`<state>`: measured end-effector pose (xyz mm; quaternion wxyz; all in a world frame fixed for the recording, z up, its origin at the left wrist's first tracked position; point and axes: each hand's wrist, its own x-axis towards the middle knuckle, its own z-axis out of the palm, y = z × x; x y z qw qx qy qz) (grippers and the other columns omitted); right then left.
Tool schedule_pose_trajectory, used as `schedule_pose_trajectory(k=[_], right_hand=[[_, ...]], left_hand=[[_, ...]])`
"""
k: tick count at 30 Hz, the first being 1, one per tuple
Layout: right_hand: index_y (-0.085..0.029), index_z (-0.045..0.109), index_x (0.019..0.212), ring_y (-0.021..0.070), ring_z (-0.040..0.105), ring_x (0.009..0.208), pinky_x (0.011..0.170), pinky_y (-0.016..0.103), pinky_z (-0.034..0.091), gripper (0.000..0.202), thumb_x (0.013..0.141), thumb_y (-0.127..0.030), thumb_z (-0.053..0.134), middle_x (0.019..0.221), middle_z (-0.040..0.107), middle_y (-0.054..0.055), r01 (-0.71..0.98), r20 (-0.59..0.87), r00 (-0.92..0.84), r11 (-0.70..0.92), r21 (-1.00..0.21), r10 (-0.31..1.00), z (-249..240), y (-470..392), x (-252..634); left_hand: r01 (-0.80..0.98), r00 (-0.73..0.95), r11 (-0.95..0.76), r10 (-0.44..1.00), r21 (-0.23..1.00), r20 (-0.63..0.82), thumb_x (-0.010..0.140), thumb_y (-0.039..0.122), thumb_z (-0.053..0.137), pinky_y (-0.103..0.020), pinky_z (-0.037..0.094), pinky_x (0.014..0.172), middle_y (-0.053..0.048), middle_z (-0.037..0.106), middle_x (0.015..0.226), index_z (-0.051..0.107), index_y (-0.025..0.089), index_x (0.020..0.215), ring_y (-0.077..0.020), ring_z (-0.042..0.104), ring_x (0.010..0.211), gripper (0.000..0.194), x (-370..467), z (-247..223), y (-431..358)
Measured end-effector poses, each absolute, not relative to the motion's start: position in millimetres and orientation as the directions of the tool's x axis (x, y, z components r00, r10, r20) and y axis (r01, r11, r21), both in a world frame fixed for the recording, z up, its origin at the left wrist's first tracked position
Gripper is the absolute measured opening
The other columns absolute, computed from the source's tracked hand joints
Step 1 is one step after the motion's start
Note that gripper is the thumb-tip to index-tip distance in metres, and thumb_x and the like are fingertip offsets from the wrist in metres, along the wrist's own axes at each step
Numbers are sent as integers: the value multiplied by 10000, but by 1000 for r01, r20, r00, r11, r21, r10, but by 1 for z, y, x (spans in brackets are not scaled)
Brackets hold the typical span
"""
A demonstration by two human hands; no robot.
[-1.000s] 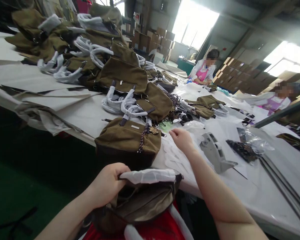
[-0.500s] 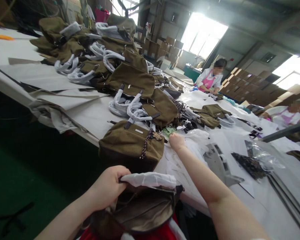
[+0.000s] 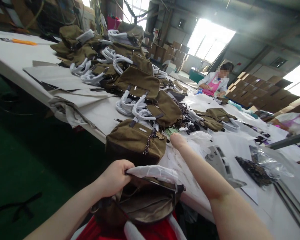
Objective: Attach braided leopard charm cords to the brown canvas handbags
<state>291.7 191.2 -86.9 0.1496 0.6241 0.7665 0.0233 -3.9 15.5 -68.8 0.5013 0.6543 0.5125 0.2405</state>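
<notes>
Far left on the long white table [image 3: 20, 56] lies an orange-handled tool [image 3: 22, 42], and beside it sheets of grey card [image 3: 57, 78] spread toward the edge. Next comes a heap of olive-brown bags [image 3: 130, 71] with their handles wrapped in white paper [image 3: 130, 106], piled well back from the person. At the near edge of the table one such bag [image 3: 136, 141] stands alone, a braided cord and a brass charm [image 3: 160, 135] hanging at its front. Below it, off the table and close against the person's body, the left hand [image 3: 113, 176] grips the rim of an open brown bag [image 3: 140, 203] — fingers curled tight and pinching the edge where a white paper-wrapped handle [image 3: 152, 172] lies across the mouth. To the right, the right hand [image 3: 178, 140] reaches out over the tabletop just past the charm, toward the clutter of tags and white wrapping; it is seen from behind the wrist, so I cannot tell how its fingers are set. Further right lie a grey tape dispenser [image 3: 221, 163] and a clear plastic packet of dark pieces [image 3: 257, 168]. At the far side two other people [image 3: 216, 83] sit among stacked cartons [image 3: 255, 90].
</notes>
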Motion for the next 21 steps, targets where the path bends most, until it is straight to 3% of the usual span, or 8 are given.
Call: schedule_pose_trajectory(k=[4, 7, 9, 11, 13, 16, 19, 21], right_hand=[[-96, 697, 1055, 250, 664, 1047, 922, 393, 510, 214, 959, -182, 526, 1105, 698, 168, 987, -91, -133, 141, 81, 987, -63, 176, 301], [-126, 700, 1084, 215, 701, 956, 845, 320, 535, 303, 987, -221, 429, 1036, 737, 139, 992, -21, -108, 106, -70, 994, -37, 140, 311], [-143, 680, 1081, 179, 712, 826, 743, 283, 556, 346, 1009, -313, 389, 916, 751, 92, 947, 42, -131, 137, -291, 991, -19, 98, 310], [-150, 671, 994, 180, 693, 700, 659, 291, 556, 310, 987, -372, 455, 788, 732, 74, 672, 190, -163, 250, -697, 968, -3, 49, 298], [-198, 665, 952, 156, 657, 596, 584, 273, 532, 260, 981, -384, 487, 748, 718, 43, 416, 190, -327, 321, -851, 926, 8, 7, 277], [-224, 678, 977, 157, 669, 671, 628, 265, 517, 202, 982, -315, 497, 829, 727, 44, 498, 38, -614, 424, -756, 788, 5, -25, 239], [-192, 674, 982, 192, 676, 789, 712, 290, 505, 217, 981, -221, 459, 912, 720, 77, 687, -84, -682, 597, -414, 727, -23, -24, 205], [-164, 665, 1009, 210, 680, 807, 725, 299, 508, 217, 956, -151, 455, 945, 718, 101, 717, -182, -695, 650, -251, 696, -45, -16, 189]], left_hand=[[412, 346, 38, 918, 910, -195, 643, 166, 506, -219, 406, 592, 12, 627, 671, 666, 159, 660, -166, 588, 675, 161, -6, -68, 13], [383, 335, 68, 919, 921, -207, 652, 180, 533, -219, 403, 577, 10, 624, 655, 662, 157, 656, -162, 580, 651, 131, -7, -72, 14], [372, 329, 103, 915, 923, -235, 652, 184, 545, -216, 387, 551, 19, 606, 622, 656, 157, 660, -149, 557, 604, 115, -7, -74, 16], [396, 325, 125, 908, 910, -266, 643, 179, 552, -209, 365, 523, 27, 596, 595, 667, 156, 678, -137, 537, 566, 123, -6, -75, 20], [444, 333, 106, 902, 890, -273, 634, 177, 563, -205, 360, 510, 24, 612, 599, 690, 151, 700, -134, 540, 562, 145, -5, -74, 24], [484, 374, 43, 893, 874, -250, 637, 194, 587, -202, 386, 525, 9, 659, 649, 723, 142, 746, -142, 573, 597, 182, -3, -73, 28], [488, 407, 9, 882, 873, -237, 653, 211, 590, -201, 391, 514, -1, 671, 654, 723, 137, 749, -141, 580, 584, 180, -1, -72, 27], [490, 410, -5, 883, 872, -226, 670, 230, 600, -199, 393, 506, -11, 676, 658, 715, 136, 731, -143, 587, 585, 160, 1, -71, 25]])
